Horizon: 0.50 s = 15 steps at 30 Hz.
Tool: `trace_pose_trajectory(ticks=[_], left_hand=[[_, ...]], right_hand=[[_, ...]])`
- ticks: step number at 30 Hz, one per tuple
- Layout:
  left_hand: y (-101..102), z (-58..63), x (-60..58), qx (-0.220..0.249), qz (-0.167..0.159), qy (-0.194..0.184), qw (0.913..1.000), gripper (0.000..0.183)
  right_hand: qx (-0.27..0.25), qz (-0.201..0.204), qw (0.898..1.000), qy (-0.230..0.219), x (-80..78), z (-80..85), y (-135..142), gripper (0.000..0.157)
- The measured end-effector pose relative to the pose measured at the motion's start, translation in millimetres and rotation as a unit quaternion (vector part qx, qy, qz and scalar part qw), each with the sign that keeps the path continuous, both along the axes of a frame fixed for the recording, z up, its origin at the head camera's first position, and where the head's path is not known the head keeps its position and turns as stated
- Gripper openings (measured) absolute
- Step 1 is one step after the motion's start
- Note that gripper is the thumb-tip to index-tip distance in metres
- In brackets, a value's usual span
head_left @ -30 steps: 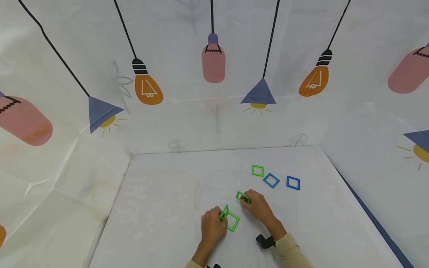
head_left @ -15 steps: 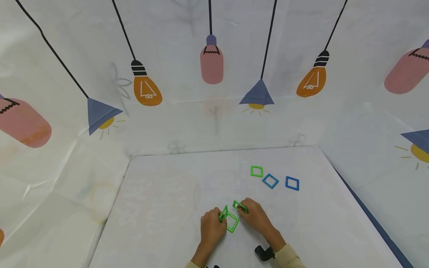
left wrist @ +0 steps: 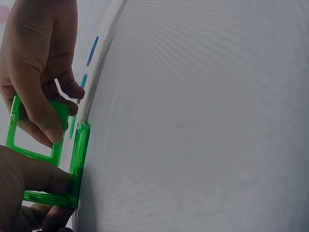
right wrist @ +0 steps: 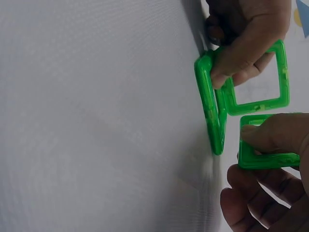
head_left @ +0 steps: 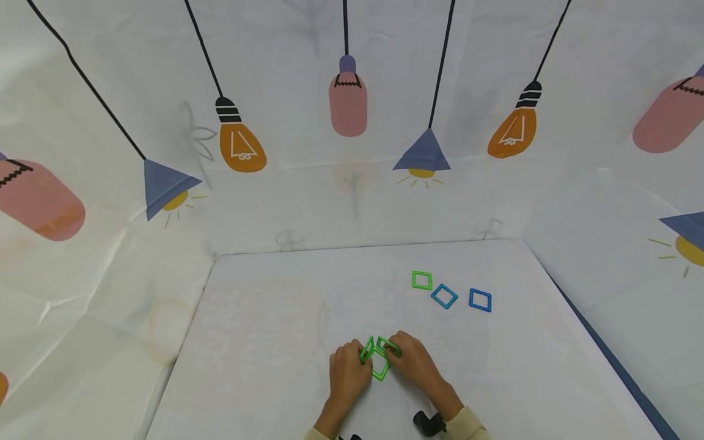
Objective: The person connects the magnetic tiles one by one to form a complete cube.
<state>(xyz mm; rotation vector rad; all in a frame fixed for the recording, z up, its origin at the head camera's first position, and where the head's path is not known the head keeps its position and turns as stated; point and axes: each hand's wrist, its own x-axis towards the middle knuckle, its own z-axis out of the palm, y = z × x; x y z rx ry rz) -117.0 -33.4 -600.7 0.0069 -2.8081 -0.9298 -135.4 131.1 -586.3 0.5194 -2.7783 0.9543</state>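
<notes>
**Green Frames: One Flat, Two Raised, Both Hands Engaged**

The flat frame (head_left: 385, 372), a green square, lies low at the table surface between the hands, toward the near side of the scene. The left frame (right wrist: 258, 109), also green, stands on edge against its left side, the two touching. The left hand (head_left: 348, 370) pinches this piece, thumb and fingers closed on its bar. The right hand (head_left: 414, 359) holds the right frame (right wrist: 245, 153), green and raised, between thumb and fingers; its other fingers are loosely bent. A narrow gap separates the right frame from the flat frame.

Farther back and to the right, three loose squares lie apart on the white table (head_left: 264, 336): a far green square (head_left: 421, 288), a middle blue square (head_left: 439, 302) and a right blue square (head_left: 470, 297). Beyond the table's far edge is a pale wall sheet (head_left: 308, 201) printed with hanging lamps.
</notes>
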Motion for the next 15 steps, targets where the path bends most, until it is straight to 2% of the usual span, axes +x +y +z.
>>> trace_pose_trajectory(ticks=[8,15], left_hand=[[-0.2,-0.5,-0.6,-0.001,0.004,-0.013,0.9999,0.014],[-0.2,1.8,-0.2,0.000,0.001,0.002,1.0000,0.013]], right_hand=[[-0.003,0.009,1.000,-0.011,1.0,-2.7,-2.7,0.009],[0.000,0.004,1.000,-0.030,0.8,-3.2,-5.5,0.011]])
